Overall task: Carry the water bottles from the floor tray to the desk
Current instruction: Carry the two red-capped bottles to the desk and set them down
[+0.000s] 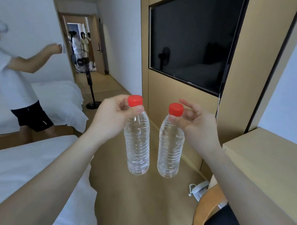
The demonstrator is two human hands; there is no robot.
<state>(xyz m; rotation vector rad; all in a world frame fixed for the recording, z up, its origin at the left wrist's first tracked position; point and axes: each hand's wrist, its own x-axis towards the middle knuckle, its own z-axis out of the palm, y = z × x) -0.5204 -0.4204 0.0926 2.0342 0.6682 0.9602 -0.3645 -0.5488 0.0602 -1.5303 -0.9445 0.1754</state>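
Observation:
Two clear water bottles with red caps hang upright in front of me, above the floor. My left hand (112,116) pinches the neck of the left bottle (138,143) just under its cap. The right bottle (170,149) hangs beside it, pinched at the neck by my right hand (193,123). The two bottles are a small gap apart. At the right, the light wooden desk (268,157) shows its top beside my right forearm. No floor tray is in view.
A white bed (15,173) lies at lower left, another bed (59,101) behind it. A person in a white shirt (9,83) stands at left. A standing fan (88,75) is ahead. A wall TV (190,43), a chair (212,220) and a white phone (198,188) are at right.

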